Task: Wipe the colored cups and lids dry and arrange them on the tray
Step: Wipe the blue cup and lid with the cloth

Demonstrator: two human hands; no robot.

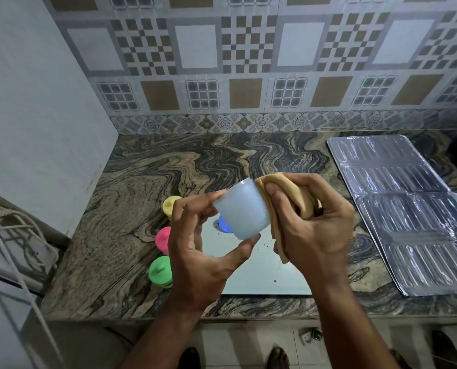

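Note:
My left hand [195,249] holds a pale blue cup [240,209] tilted on its side above the counter, fingers and thumb around its base and wall. My right hand [315,222] grips a tan cloth [299,198] pressed against the cup's rim end. Under the cup lies a flat grey tray [262,275] with a blue lid [224,225] on it. Left of the tray stand a yellow cup with lid [170,205], a pink one [163,239] and a green one [159,271], partly hidden by my left hand.
A ribbed metal draining sheet [403,203] covers the counter's right side. The marbled stone counter [147,169] ends at a grey wall on the left and a tiled wall behind. A white wire rack [14,235] stands at the lower left. Small crumbs dot the tray.

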